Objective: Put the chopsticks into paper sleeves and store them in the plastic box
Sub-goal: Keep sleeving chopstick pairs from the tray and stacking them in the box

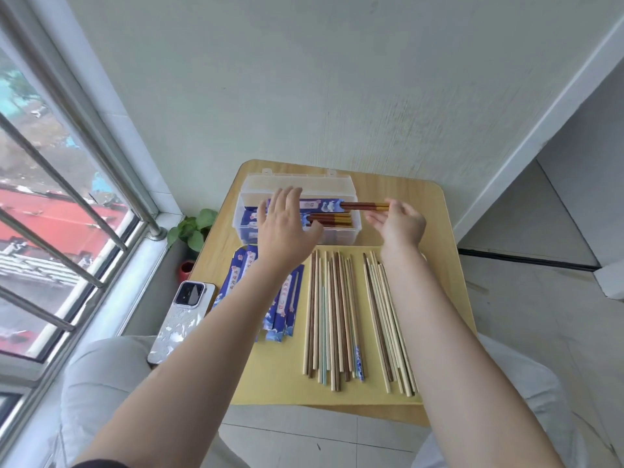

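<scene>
Sleeved chopsticks [337, 205] above plastic box [341, 235], between left hand [283, 228] and right hand [400, 222].

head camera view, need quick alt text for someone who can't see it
Two hands, the left hand and right hand, hold a sleeved pair of chopsticks across an open plastic box that already contains sleeved pairs. Nearer on the small table lie loose chopsticks and empty blue paper sleeves, with a phone at the left edge.
</scene>
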